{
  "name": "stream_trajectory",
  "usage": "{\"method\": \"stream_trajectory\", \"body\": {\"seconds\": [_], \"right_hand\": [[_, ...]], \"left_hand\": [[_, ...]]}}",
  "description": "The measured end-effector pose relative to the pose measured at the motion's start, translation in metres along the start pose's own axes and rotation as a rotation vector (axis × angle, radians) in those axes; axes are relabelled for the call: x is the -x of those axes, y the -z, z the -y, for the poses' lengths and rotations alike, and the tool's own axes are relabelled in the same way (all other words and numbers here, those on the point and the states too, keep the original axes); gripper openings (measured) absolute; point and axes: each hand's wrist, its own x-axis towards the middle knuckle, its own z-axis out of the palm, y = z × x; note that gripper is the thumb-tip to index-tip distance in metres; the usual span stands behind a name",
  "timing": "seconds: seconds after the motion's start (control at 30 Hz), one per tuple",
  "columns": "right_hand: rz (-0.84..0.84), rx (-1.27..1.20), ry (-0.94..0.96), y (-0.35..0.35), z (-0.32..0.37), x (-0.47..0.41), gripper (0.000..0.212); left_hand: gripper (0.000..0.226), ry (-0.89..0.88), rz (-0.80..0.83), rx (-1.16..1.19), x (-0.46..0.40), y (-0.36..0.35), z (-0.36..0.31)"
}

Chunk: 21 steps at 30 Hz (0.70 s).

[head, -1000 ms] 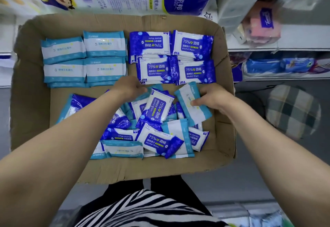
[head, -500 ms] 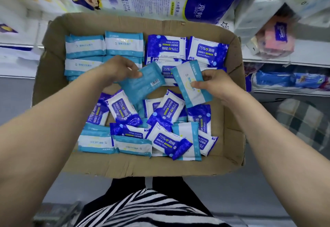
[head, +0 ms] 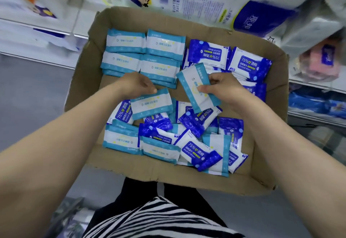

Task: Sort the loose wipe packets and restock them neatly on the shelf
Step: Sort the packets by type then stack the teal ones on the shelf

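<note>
Both hands are over the middle of the cardboard box, each with one light-blue-and-white wipe packet. The left hand pinches the upper corner of its light-blue packet between thumb and fingertips, so the packet hangs just below and to the right of the hand, lying nearly level above the loose heap. The right hand has its fingers curled round the right edge of the second light-blue packet, which stands tilted, its top end leaning toward the upper left of the frame, left of the hand and between the two hands. Below both hands, in the lower half of the box, lies the loose heap of dark-blue alcohol wipes and light-blue packets, overlapping at all angles. In the upper left of the box the sorted light-blue stacks sit in two neat rows, just above the left hand; to their right the sorted dark-blue stacks sit partly behind the right hand and its packet. Shelves with large paper-goods packs fill the top of the frame, and a striped shirt shows at the bottom. Compared with half a second ago, the left hand's packet has turned over: it showed its plain teal back with a barcode then, and now shows the white printed face, held lower. The right hand's packet has kept much the same tilt.
</note>
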Motion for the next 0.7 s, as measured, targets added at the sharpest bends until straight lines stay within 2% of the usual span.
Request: {"method": "stream_trajectory", "body": {"seconds": [0.13,0.2,0.33,0.43,0.5,0.57,0.7], "right_hand": [[-0.002,0.006,-0.03,-0.006,0.001,0.0,0.023],[-0.005,-0.003,-0.046,-0.008,0.001,0.004,0.018],[-0.009,0.022,-0.044,-0.013,0.002,0.009,0.018],[-0.019,0.055,-0.048,-0.022,0.006,0.007,0.033],[-0.046,0.152,-0.024,-0.031,0.009,0.001,0.036],[-0.072,0.331,0.041,-0.041,0.017,-0.004,0.03],[-0.062,0.548,0.151,-0.06,0.049,-0.02,0.035]], "left_hand": [[0.044,0.016,0.066,0.042,-0.012,-0.028,0.019],[0.055,0.066,0.022,0.089,-0.015,-0.033,0.023],[0.048,0.097,-0.068,0.073,-0.016,-0.023,0.026],[0.044,0.081,-0.083,0.045,-0.016,-0.005,0.035],[0.042,0.07,-0.08,0.023,-0.015,0.009,0.042],[0.04,0.05,-0.104,-0.054,-0.015,0.028,0.05],[0.04,-0.009,-0.284,-0.272,-0.021,0.071,0.065]]}}
